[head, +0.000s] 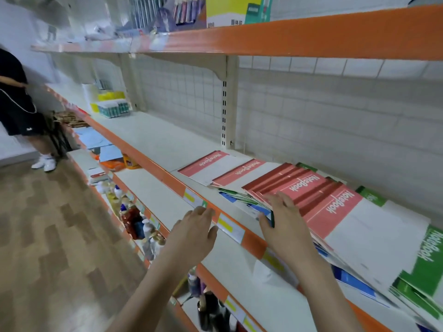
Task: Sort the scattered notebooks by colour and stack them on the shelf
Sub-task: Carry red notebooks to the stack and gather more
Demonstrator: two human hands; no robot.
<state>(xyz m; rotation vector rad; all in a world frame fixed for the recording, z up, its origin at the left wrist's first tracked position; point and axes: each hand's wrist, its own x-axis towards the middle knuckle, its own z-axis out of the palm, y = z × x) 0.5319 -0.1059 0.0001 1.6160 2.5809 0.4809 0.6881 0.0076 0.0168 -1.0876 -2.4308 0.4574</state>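
— Along the cream shelf [153, 137] with the orange front edge [172, 180], what lies there?

— Red notebooks [309, 188], fanned out over one another, with green notebooks [424, 264] at the right and blue notebooks [352, 279] showing underneath. Two more red ones lie side by side just left of the pile.

— And the hands?

— The right hand [285, 224] lies on the near corner of the pile, fingers straight on the red covers and thumb against the edge of the lower books. The left hand [196, 228] is spread wide with relaxed fingers, holding nothing, at the shelf's front edge beside the yellow price labels [227, 224]; whether it touches the edge I cannot tell.

— What of the room?

— A white wire-grid back panel [311, 111] stands behind the shelf. Glue sticks [112, 107] sit far down the shelf at the left, pen packs [184, 10] on the one above, bottles [134, 216] on the ones below. The floor [48, 236] is wood-patterned, and another person [19, 109] in dark clothes stands at the far left.
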